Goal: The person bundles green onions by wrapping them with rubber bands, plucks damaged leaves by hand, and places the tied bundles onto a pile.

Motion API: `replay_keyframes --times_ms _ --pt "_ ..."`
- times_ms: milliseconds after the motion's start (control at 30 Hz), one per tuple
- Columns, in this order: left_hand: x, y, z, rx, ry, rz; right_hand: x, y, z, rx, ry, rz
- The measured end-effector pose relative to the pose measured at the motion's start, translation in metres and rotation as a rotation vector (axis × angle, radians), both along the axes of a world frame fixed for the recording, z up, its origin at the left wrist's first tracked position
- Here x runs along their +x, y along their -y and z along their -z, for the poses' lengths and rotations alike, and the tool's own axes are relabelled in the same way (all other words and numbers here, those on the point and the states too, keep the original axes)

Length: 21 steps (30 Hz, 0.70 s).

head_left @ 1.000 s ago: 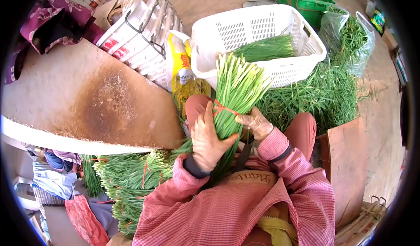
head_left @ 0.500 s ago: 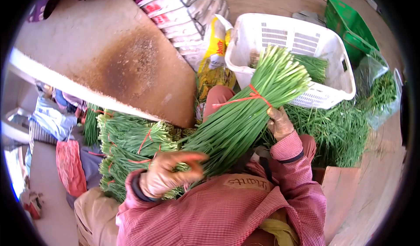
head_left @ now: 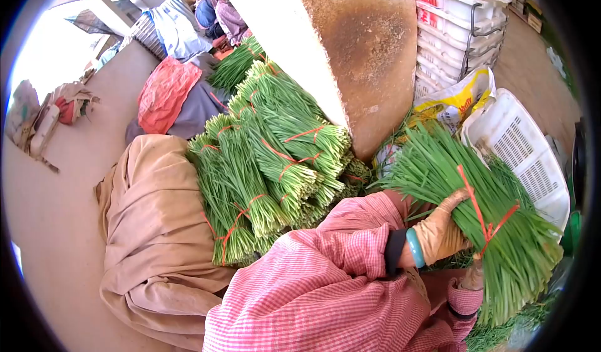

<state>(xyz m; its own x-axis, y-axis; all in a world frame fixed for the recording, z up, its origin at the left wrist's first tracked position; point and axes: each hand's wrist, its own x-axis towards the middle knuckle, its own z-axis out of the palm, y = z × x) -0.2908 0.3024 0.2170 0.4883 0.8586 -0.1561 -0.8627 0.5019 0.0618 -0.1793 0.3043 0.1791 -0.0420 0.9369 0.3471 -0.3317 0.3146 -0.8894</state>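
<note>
Bundle [head_left: 516,258] turned in left hand [head_left: 441,230], near basket rim [head_left: 539,138]

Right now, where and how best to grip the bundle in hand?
I'd grip the bundle at its red tie, from the body side like the left hand, fingers wrapped across the stalks: the tie likely keeps them together there, while both ends splay.

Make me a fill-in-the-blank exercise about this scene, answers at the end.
The left hand grips a green bundle whose ties are coloured ____.
The turquoise ring-shaped ornament on the left wrist is a ____.
The stacked crates standing beside the stained board are coloured ____.
The checked sleeve combines white with ____.

Missing words: red; bracelet; white; pink.
</note>
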Motion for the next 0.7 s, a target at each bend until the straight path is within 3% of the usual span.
replay_keyframes --times_ms 133,200,300,400,467,533,600,667,700 --pt "-0.044 0.019 -0.016 0.090 -0.027 -0.254 -0.011 -0.007 -0.003 0.013 0.121 -0.009" --pt "-0.078 0.029 -0.038 -0.118 -0.417 -0.461 -0.009 -0.013 -0.002 0.005 0.197 -0.008" --pt "-0.150 0.033 -0.046 0.191 -0.376 -0.685 0.004 -0.020 0.011 -0.026 0.316 -0.020" --pt "-0.228 0.034 -0.081 0.464 -0.653 -1.085 0.007 -0.025 0.015 -0.173 0.368 -0.044" --pt "-0.283 0.033 -0.098 0.482 -0.898 -1.383 0.004 -0.027 0.017 -0.216 0.432 -0.123" --pt "-0.335 0.031 -0.107 0.569 -0.830 -1.249 -0.009 -0.027 0.018 -0.200 0.423 -0.118" --pt "-0.366 0.029 -0.094 0.483 -0.834 -1.272 -0.022 -0.027 0.016 -0.142 0.414 -0.119" --pt "-0.387 0.027 -0.052 0.323 -0.949 -1.311 -0.029 -0.029 0.021 -0.166 0.448 -0.119" --pt "-0.396 0.024 -0.008 0.134 -0.874 -1.280 -0.032 -0.029 0.024 -0.191 0.482 -0.125"
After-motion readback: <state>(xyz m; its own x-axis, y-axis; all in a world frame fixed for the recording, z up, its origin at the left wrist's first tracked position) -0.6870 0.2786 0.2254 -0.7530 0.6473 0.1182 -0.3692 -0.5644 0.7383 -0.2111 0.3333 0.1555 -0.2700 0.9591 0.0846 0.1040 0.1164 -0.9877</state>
